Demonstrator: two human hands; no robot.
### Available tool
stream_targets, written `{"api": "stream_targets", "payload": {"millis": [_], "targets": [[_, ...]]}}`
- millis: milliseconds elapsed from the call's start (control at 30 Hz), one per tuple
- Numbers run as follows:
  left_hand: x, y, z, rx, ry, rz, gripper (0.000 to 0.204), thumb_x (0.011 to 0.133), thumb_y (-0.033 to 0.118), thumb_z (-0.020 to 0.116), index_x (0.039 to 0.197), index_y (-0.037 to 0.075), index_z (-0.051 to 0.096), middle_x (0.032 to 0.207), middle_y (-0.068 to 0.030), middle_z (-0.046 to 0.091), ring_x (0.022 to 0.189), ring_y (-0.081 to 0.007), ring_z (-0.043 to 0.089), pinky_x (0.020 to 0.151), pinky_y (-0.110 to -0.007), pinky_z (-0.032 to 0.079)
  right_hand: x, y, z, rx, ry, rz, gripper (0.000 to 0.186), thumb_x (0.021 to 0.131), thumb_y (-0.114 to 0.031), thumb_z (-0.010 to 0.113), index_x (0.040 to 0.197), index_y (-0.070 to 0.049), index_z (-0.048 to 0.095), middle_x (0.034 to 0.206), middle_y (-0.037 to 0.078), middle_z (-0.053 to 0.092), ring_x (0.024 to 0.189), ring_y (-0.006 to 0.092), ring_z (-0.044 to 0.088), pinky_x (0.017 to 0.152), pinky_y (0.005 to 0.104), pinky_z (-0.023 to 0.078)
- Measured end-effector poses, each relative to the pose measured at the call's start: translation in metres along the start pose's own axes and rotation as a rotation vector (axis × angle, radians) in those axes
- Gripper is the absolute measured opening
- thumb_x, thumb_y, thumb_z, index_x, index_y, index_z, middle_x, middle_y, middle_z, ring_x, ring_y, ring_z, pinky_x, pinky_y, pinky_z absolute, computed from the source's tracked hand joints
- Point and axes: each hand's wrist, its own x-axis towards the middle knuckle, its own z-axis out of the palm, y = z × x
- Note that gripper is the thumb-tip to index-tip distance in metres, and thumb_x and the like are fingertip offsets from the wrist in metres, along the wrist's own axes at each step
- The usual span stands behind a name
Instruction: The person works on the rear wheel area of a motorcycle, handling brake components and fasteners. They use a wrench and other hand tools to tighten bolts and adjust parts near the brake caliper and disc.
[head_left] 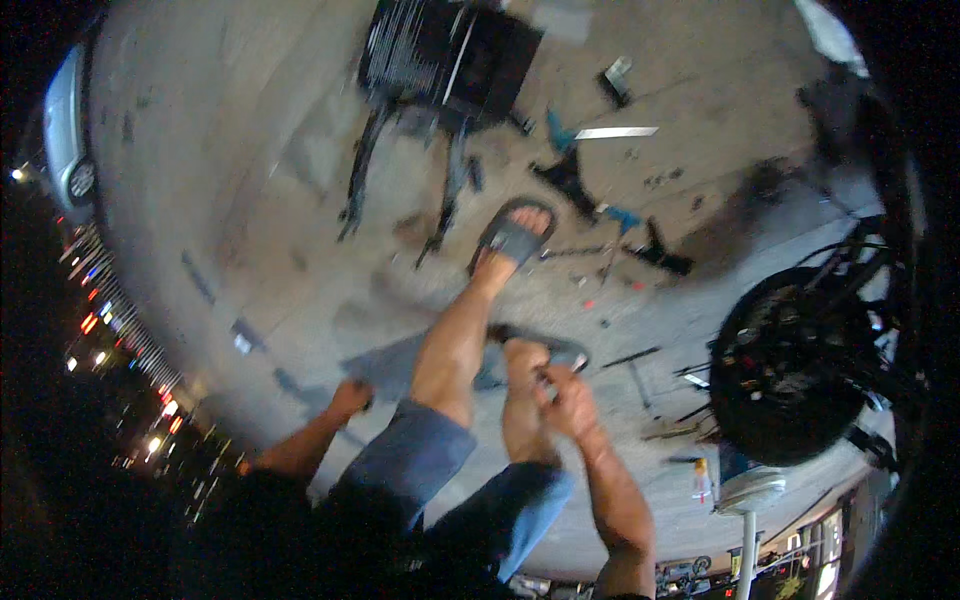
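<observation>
My left hand (350,398) is low at the left, beside my bare leg, its fingers curled round something small and dark that I cannot make out. A grey flat shape (385,362) lies on the ground just beyond it, partly behind my leg. My right hand (566,405) is bent in front of my other shin, fingers closed on a small dark item too blurred to name. My sandalled feet (515,235) rest on the concrete, one farther forward.
A black ribbed object with legs (450,55) stands ahead, with black brackets (565,185), blue pieces (620,215), a silver strip (617,132), scattered tools (630,356) and small parts nearby. A black wheeled frame (790,360) is at the right, a car (65,120) at the far left.
</observation>
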Motion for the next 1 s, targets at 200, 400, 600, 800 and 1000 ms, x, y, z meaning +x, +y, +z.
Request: {"api": "stream_targets", "payload": {"millis": [200,400,600,800,1000], "targets": [[-0.072,0.000,-0.020,-0.518,-0.171,0.010,0.019,0.085,0.017,0.056,0.076,0.001,0.060,0.066,-0.0100,0.056,0.057,-0.0196,0.055,0.051,-0.032,0.044,-0.009,-0.105,-0.020,0.003,-0.029,0.093,0.021,0.079,-0.012,0.063,0.098,-0.002,0.063,0.087,0.017,0.064,0.078,0.0293,0.064,0.070,0.0359,0.051],[-0.116,0.070,-0.074,-0.561,-0.117,0.178,0.016,0.086,0.013,0.055,0.074,0.002,0.057,0.063,-0.0046,0.052,0.052,-0.0147,0.047,0.047,-0.032,0.039,-0.002,-0.239,-0.091,0.024,0.013,0.213,0.023,0.082,-0.013,0.062,0.102,-0.002,0.063,0.089,0.017,0.064,0.076,0.0267,0.065,0.068,0.0344,0.051],[-0.153,0.146,-0.117,-0.665,-0.125,0.261,0.015,0.088,0.013,0.052,0.074,0.006,0.055,0.063,-0.0028,0.050,0.050,-0.0134,0.046,0.046,-0.029,0.038,-0.001,-0.344,-0.173,0.044,0.132,0.302,0.025,0.084,-0.021,0.062,0.102,-0.004,0.062,0.089,0.018,0.064,0.082,0.0297,0.065,0.072,0.0367,0.051],[-0.186,0.214,-0.146,-0.799,-0.203,0.265,0.012,0.087,0.017,0.055,0.085,0.005,0.057,0.071,-0.0051,0.057,0.058,-0.0172,0.054,0.051,-0.032,0.043,-0.005,-0.406,-0.266,0.042,0.281,0.335,0.026,0.085,-0.020,0.062,0.104,-0.003,0.062,0.095,0.019,0.065,0.083,0.0305,0.065,0.074,0.0370,0.052],[-0.234,0.328,-0.205,-0.729,-0.015,0.296,0.014,0.086,0.019,0.055,0.079,0.007,0.054,0.066,-0.0045,0.055,0.052,-0.0169,0.051,0.046,-0.031,0.041,0.022,-0.446,-0.377,0.050,0.448,0.281,0.020,0.086,-0.011,0.061,0.102,0.000,0.063,0.083,0.012,0.066,0.076,0.0169,0.063,0.069,0.0291,0.050]]}}
